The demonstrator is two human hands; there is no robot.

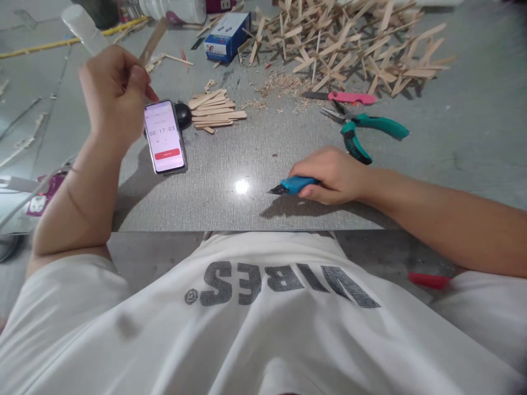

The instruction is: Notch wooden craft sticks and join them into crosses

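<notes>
My left hand (117, 93) is raised above the table at the upper left, its fingers pinched on a flat wooden stick (153, 41) that points up and to the right. Just below that hand lies a phone (164, 137) with a timer on its lit screen. My right hand (329, 176) rests on the table right of centre, wrapped round a blue-handled cutter (297, 185) whose dark tip points left. A small stack of wooden sticks (218, 111) lies beside a black round object (182, 115), right of the phone.
A large heap of joined wooden sticks (341, 41) fills the back right. Nearer are green-handled pliers (376, 125), a pink-handled knife (352, 97) and wood chips (284, 86). A blue and white box (228, 37) and a clear bottle (84, 28) stand at the back.
</notes>
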